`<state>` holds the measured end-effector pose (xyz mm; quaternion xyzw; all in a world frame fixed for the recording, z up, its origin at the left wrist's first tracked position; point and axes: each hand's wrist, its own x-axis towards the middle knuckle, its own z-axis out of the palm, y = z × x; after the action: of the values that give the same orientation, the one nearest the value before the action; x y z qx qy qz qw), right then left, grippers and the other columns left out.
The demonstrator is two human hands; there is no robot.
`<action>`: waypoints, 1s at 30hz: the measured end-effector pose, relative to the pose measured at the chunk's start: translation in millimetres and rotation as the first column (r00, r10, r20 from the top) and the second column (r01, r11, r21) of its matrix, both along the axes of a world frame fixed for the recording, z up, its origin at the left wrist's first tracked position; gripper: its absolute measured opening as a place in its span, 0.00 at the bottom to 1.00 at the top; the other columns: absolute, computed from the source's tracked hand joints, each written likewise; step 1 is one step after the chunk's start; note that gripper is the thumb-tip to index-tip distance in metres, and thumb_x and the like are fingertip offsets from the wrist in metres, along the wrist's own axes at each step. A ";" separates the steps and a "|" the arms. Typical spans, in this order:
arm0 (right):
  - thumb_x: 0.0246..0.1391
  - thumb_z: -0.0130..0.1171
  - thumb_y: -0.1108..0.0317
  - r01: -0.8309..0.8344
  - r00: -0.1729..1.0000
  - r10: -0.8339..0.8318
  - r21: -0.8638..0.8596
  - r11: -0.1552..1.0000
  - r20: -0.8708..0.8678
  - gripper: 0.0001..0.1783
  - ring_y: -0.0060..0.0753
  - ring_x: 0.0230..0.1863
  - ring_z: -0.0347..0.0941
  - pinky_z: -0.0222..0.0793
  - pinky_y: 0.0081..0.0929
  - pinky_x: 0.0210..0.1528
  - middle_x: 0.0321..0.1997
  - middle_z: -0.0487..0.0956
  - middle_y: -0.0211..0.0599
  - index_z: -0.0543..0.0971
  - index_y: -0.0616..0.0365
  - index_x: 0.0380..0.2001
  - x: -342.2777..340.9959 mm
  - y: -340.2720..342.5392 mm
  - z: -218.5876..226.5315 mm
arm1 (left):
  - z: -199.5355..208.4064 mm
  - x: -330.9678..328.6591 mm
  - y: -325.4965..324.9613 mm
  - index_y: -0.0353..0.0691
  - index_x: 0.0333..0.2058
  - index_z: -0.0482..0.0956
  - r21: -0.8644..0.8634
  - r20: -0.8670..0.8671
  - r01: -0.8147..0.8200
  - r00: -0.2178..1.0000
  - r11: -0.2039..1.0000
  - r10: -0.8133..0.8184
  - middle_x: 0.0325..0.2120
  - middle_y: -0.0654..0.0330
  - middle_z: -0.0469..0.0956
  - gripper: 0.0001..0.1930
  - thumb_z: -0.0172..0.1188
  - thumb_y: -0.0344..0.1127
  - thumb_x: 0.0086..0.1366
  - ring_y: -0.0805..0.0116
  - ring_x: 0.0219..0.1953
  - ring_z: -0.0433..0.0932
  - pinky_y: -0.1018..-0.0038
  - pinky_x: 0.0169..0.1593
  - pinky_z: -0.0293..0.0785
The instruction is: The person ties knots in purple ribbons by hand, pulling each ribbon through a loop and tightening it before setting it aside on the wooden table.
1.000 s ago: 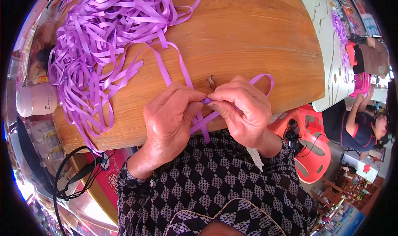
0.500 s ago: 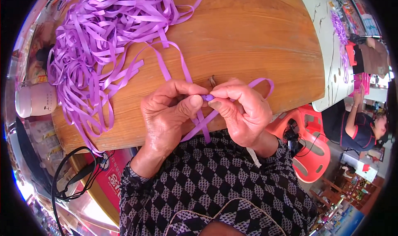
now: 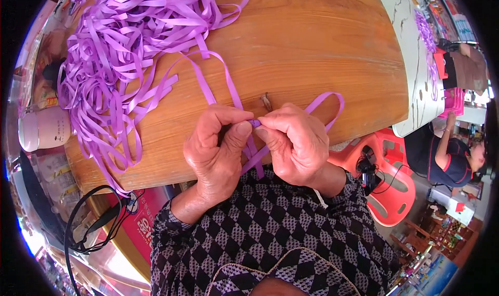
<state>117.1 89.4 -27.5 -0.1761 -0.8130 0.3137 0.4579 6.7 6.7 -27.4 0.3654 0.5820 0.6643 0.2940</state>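
Pinching a small folded knot of purple plastic ribbon [image 3: 254,123] between thumb and forefinger, the left hand [image 3: 218,150] and the right hand [image 3: 293,142] meet fingertip to fingertip at the near edge of the round wooden table [image 3: 312,51]. Both hands are closed narrowly on that ribbon. Its strands run under the hands, and one loops out to the right. A loose heap of purple ribbon strips [image 3: 119,46] lies on the table's far left. A white cup [image 3: 44,129] stands beside the table's left edge.
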 end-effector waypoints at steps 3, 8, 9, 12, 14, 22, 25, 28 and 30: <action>0.40 0.62 0.81 -0.009 1.000 0.009 -0.024 1.000 0.000 0.08 0.32 0.16 0.67 0.59 0.23 0.17 0.19 0.73 0.41 0.73 0.66 0.25 -1.7 -1.0 1.0 | -1.4 1.5 -0.7 0.32 0.31 0.73 -0.008 0.061 -0.014 0.998 1.000 0.014 0.27 0.63 0.73 0.03 0.57 0.23 0.57 0.78 0.28 0.69 0.84 0.32 0.66; 0.40 0.61 0.81 0.003 1.000 -0.003 0.000 1.000 0.006 0.08 0.33 0.16 0.67 0.59 0.24 0.16 0.18 0.72 0.42 0.72 0.66 0.24 -7.8 -5.2 2.0 | -6.4 1.8 -1.0 0.32 0.31 0.73 0.059 0.039 -0.065 0.997 0.996 0.063 0.27 0.63 0.73 0.03 0.57 0.23 0.57 0.79 0.29 0.69 0.84 0.32 0.66; 0.40 0.61 0.81 0.003 1.000 -0.003 -0.001 1.000 0.006 0.08 0.33 0.16 0.67 0.59 0.24 0.16 0.18 0.72 0.42 0.72 0.66 0.24 -8.0 -5.1 1.6 | -6.2 0.4 -1.1 0.32 0.31 0.73 0.055 0.013 -0.050 0.999 0.997 0.049 0.27 0.63 0.73 0.04 0.57 0.24 0.57 0.79 0.29 0.69 0.84 0.33 0.66; 0.40 0.61 0.81 -0.004 0.999 0.003 0.015 1.000 0.036 0.08 0.32 0.17 0.67 0.61 0.23 0.18 0.18 0.72 0.41 0.72 0.67 0.25 -7.3 -2.5 -0.8 | -2.4 -4.4 -2.0 0.31 0.33 0.74 0.018 0.022 0.003 1.000 1.000 -0.004 0.27 0.64 0.72 0.04 0.56 0.24 0.58 0.79 0.28 0.69 0.84 0.33 0.66; 0.42 0.61 0.80 -0.095 0.994 0.103 -0.191 0.977 0.032 0.08 0.28 0.21 0.69 0.63 0.21 0.23 0.23 0.74 0.39 0.73 0.68 0.29 -4.2 1.1 -1.9 | 2.6 -10.1 -3.3 0.31 0.34 0.74 -0.012 0.058 0.042 0.997 0.999 -0.042 0.27 0.64 0.72 0.05 0.56 0.24 0.58 0.80 0.28 0.69 0.84 0.33 0.66; 0.45 0.60 0.78 -0.115 0.982 0.161 -0.373 0.921 0.094 0.08 0.22 0.27 0.70 0.65 0.19 0.28 0.27 0.74 0.33 0.75 0.66 0.32 4.6 10.9 20.9 | 14.1 -9.1 4.5 0.31 0.49 0.66 0.042 0.311 0.192 0.930 0.980 -0.196 0.27 0.64 0.73 0.16 0.51 0.24 0.61 0.83 0.24 0.68 0.87 0.28 0.64; 0.45 0.60 0.79 -0.109 0.947 0.167 -0.215 0.971 0.274 0.07 0.20 0.27 0.70 0.65 0.19 0.27 0.25 0.74 0.33 0.75 0.65 0.30 12.0 21.1 33.8 | 16.8 -14.1 8.4 0.32 0.53 0.62 0.017 0.386 0.278 0.884 0.960 -0.263 0.28 0.63 0.73 0.21 0.52 0.23 0.60 0.82 0.24 0.69 0.87 0.28 0.64; 0.43 0.61 0.79 -0.122 0.955 0.167 -0.187 0.975 0.244 0.06 0.17 0.27 0.70 0.64 0.19 0.25 0.24 0.74 0.34 0.76 0.64 0.28 11.7 34.6 48.4 | 30.4 -18.8 3.3 0.33 0.53 0.62 -0.117 0.342 0.384 0.881 0.916 -0.326 0.29 0.63 0.74 0.25 0.55 0.22 0.56 0.80 0.26 0.70 0.86 0.29 0.64; 0.43 0.63 0.75 -0.136 0.982 0.180 -0.428 0.894 0.064 0.07 0.16 0.25 0.70 0.64 0.19 0.25 0.23 0.75 0.34 0.76 0.63 0.27 11.3 42.1 62.0 | 26.3 -19.5 -3.9 0.33 0.54 0.62 -0.122 0.305 0.430 0.874 0.895 -0.379 0.29 0.63 0.74 0.27 0.56 0.22 0.54 0.79 0.27 0.71 0.86 0.30 0.65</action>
<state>128.3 131.5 34.6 -0.2201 -0.7598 0.5086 0.3399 -12.8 2.8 -1.1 0.3549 0.5054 0.5745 0.5372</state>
